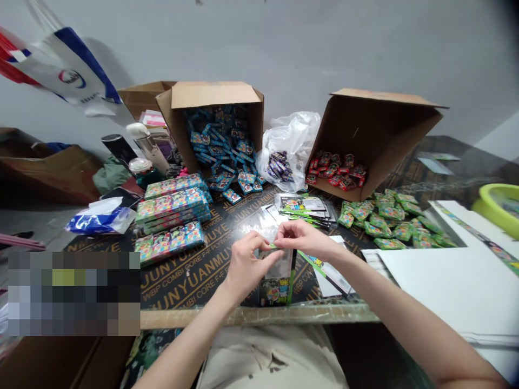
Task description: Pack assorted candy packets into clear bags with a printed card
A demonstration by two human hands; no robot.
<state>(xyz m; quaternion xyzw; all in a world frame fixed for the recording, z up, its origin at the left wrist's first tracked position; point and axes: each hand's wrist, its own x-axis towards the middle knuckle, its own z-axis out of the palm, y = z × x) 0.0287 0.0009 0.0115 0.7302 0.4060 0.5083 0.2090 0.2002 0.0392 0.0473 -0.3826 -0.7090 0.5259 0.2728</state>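
Observation:
My left hand (245, 265) and my right hand (306, 237) meet over the near edge of the dark table (190, 281). Both pinch the top edge of a clear plastic sleeve (279, 275) with a colourful printed card at its bottom. The sleeve hangs upright between my hands, with a small green piece at the pinch. A stack of similar flat sleeves (308, 208) lies just beyond my hands. Another flat pack (330, 273) lies under my right wrist.
A tipped cardboard box (219, 97) spills blue packets (227, 156). A second tipped box (377, 129) holds red packets (336, 170). Green packets (389, 219) lie at right, colourful stacked boxes (172, 213) at left, a white plastic bag (287, 146) between the boxes, white boards (450, 281) at right.

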